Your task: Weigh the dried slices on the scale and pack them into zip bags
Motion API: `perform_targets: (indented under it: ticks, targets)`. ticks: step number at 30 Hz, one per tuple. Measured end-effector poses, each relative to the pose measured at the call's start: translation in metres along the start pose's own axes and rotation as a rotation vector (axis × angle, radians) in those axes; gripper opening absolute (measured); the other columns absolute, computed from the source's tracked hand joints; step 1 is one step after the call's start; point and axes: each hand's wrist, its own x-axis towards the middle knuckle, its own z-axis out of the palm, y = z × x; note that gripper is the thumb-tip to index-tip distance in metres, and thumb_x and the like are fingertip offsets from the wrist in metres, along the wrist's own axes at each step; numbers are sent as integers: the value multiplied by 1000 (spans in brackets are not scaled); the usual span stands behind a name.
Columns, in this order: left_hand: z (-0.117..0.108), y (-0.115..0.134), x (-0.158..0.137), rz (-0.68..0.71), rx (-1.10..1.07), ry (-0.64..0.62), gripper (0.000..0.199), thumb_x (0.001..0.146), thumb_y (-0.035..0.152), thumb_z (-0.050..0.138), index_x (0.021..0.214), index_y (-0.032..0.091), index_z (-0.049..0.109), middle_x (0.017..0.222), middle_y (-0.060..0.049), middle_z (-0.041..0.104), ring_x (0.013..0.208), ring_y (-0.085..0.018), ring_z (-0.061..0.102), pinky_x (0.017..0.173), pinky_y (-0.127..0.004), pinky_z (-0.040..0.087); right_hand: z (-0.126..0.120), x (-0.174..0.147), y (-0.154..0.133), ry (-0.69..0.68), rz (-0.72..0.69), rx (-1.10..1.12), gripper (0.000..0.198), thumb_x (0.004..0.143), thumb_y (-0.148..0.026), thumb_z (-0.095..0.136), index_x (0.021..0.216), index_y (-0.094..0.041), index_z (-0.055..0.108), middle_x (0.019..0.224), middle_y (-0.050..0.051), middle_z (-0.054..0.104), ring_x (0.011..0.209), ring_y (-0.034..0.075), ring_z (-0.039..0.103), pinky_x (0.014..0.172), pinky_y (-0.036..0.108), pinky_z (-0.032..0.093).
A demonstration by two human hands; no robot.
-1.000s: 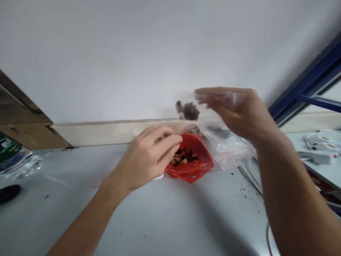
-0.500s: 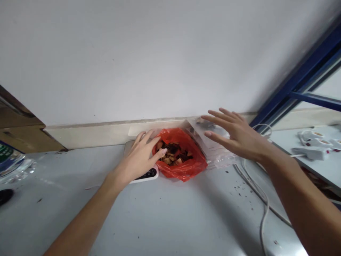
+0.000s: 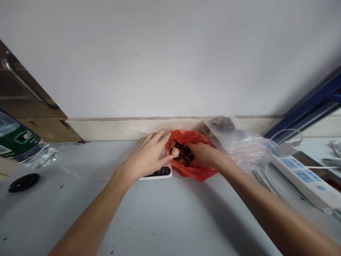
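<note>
A red plastic bag (image 3: pixel 198 173) stands with its mouth open against the wall side of the table, with brown and dark dried pieces (image 3: pixel 183 154) inside it. My left hand (image 3: pixel 147 153) is at the bag's left edge, fingers spread, over a white kitchen scale (image 3: pixel 165 171) with a black button panel. Its thumb reaches to the bag's rim. My right hand (image 3: pixel 202 153) is down in the bag among the pieces, and its fingertips are hidden. Behind it lies a clear zip bag (image 3: pixel 239 142) with dark contents.
On the right lie a white power strip (image 3: pixel 303 177) and pale cables (image 3: pixel 269 183). A large water bottle (image 3: pixel 23 142) and a black oval object (image 3: pixel 23 182) are at the left, near a wooden cabinet (image 3: pixel 48 128). A blue frame (image 3: pixel 314 103) stands at the right.
My right hand has come down and left from above the clear bag into the red bag. My left hand stays beside the red bag. The view has turned somewhat left.
</note>
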Motion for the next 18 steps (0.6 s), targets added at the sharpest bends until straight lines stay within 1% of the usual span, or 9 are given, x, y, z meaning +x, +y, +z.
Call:
perform_targets:
  ticks: [3,5,7,9,11,13,14,16,18]
  targets:
    - [-1,-2,-2,8,-1,-42,53,105,45,47,153,25,52,177,-9,27,161,-35,29,123,-51,40,-6,8,-2,-120,121,-38,20,75,-2,66,80,-20,74,80,10,78,72,24,72,61,32,49]
    - [-1,-2,-3,5,-16,-76,53,104,44,50,155,28,50,179,-7,22,163,-35,25,123,-52,40,-13,12,-7,-137,143,-36,20,75,-2,63,73,-20,71,76,7,76,72,23,71,61,29,48]
    - [-2,-3,-4,-8,-37,-93,59,104,44,53,160,30,44,180,-7,18,165,-35,21,123,-53,39,-20,13,-13,-115,137,-15,21,80,-4,60,81,-20,73,85,6,78,81,22,73,66,28,50]
    - [-4,-5,-6,-30,-66,-97,64,104,46,55,164,34,38,181,-5,14,165,-35,20,124,-55,38,-26,12,-20,-106,106,52,24,86,-9,58,97,-22,75,101,5,80,92,21,73,74,27,52]
    - [-8,-8,-9,-50,-103,-93,66,103,51,55,165,40,36,181,-2,15,164,-35,22,123,-54,40,-27,11,-25,-152,97,111,30,86,-13,64,113,-23,73,112,6,80,98,21,73,77,28,53]
    - [-14,-12,-12,-53,-133,-74,65,102,56,53,164,45,36,179,-1,22,161,-34,30,120,-50,43,-24,13,-31,-216,109,121,42,81,-15,73,122,-22,71,116,8,79,100,25,72,75,30,52]
    - [-17,-15,-14,-52,-141,-61,64,102,58,52,163,45,38,177,-1,28,159,-33,35,119,-48,45,-22,15,-33,-236,120,102,44,78,-14,75,121,-21,71,114,9,79,99,27,72,73,31,50]
    - [-24,-22,-18,-61,-132,-46,62,101,60,50,161,43,43,170,-3,41,152,-32,46,116,-45,46,-17,18,-36,-239,125,67,35,77,-10,73,111,-20,73,105,10,79,93,29,72,68,32,47]
    - [-31,-30,-23,-107,-96,-65,62,99,62,49,156,38,51,162,-6,51,145,-33,52,115,-45,47,-13,21,-36,-228,120,54,26,79,-5,66,98,-20,74,93,9,79,85,27,71,66,32,44]
